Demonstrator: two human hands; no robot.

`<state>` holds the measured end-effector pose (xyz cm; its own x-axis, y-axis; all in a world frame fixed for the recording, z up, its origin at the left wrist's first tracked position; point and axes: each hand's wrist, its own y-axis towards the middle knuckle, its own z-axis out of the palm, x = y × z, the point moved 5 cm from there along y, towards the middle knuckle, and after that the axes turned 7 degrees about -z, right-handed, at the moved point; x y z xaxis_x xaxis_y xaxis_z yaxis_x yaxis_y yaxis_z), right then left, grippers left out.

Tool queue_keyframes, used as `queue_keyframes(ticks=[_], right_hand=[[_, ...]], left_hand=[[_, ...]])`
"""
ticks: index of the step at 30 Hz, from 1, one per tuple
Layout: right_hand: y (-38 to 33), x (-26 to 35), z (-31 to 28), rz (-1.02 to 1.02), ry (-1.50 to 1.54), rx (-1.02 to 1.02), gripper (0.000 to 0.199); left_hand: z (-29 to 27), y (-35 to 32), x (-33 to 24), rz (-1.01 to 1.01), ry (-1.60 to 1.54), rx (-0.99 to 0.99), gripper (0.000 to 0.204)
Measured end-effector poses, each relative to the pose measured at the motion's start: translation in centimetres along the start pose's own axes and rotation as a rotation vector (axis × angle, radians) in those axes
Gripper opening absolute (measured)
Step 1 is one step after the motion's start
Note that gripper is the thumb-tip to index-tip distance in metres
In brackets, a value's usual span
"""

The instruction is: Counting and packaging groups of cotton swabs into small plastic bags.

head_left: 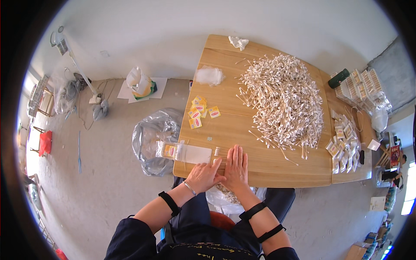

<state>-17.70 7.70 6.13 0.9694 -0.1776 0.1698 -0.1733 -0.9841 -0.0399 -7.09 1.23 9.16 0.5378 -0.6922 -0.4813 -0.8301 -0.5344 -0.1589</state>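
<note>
A small row of cotton swabs (221,151) lies on the wooden table (234,130) near its front edge. My right hand (236,170) rests flat along the row's right side, fingers straight. From the left, my left hand (202,177) reaches to the swabs with fingers apart, its fingertips by their near ends. The thumbs come close together; my hands hide part of the row. Just left of the swabs is a white card (197,154), and beside it a clear packet (168,150) of swabs with a yellow label reaches over the table's left edge.
A large heap of loose cotton swabs (284,99) covers the right half. Yellow cards (198,108) and clear bags (209,76) lie at left. Filled packets (344,143) sit far right. A plastic-lined bin (154,134) stands left; a bag of swabs (227,197) is below the front edge.
</note>
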Motion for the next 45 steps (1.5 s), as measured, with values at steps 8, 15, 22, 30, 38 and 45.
queue_keyframes(ticks=[8, 15, 22, 30, 38, 45], right_hand=[[0.1, 0.0, 0.3, 0.004, -0.03, -0.014, 0.101], [0.2, -0.1, 0.2, -0.001, 0.068, -0.059, 0.097], [0.3, 0.0, 0.2, 0.028, 0.007, 0.004, 0.1], [0.2, -0.1, -0.1, 0.008, -0.02, -0.004, 0.105], [0.1, 0.1, -0.8, -0.019, 0.088, -0.062, 0.11], [0.2, 0.3, -0.7, -0.024, 0.092, -0.083, 0.109]], left_hand=[[-0.2, 0.9, 0.1, -0.115, -0.023, 0.122, 0.077], [-0.3, 1.1, 0.1, -0.155, -0.038, 0.164, 0.078], [-0.6, 1.5, 0.1, -0.173, -0.032, 0.101, 0.078], [-0.4, 2.1, 0.5, -0.226, 0.019, 0.193, 0.062], [-2.2, 6.7, 2.9, -0.041, -0.15, -0.282, 0.014], [-0.1, 8.9, 3.8, -0.061, -0.086, -0.058, 0.01]])
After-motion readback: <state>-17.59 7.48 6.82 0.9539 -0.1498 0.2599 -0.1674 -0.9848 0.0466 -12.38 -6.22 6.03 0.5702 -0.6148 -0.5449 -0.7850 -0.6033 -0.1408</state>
